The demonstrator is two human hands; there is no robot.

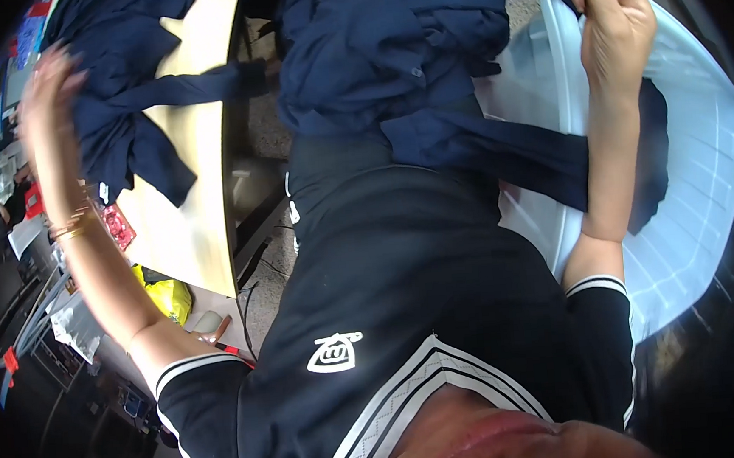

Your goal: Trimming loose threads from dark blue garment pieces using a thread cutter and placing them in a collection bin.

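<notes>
My left hand (pixel 47 98) is raised at the left beside a navy garment (pixel 116 55) on the pale wooden table. Motion blurs it, but its fingers look stretched apart and nothing shows in them. At the upper right, my right hand (pixel 618 28) is closed, fingers curled, with a small yellowish patch at the fingertips. What it grips, if anything, cannot be made out. Another navy garment (pixel 393 48) lies bunched over my lap. One sleeve-like strip (pixel 497 147) stretches from it rightward over the bin's rim, passing beneath my right forearm.
A large translucent pale-blue bin (pixel 700 240) stands close on my right, with dark cloth (pixel 656 158) inside. The wooden table (pixel 200 155) is at my left. Below its edge are a yellow bag (pixel 167 296) and a red packet (pixel 117 227). Cluttered goods fill the far left.
</notes>
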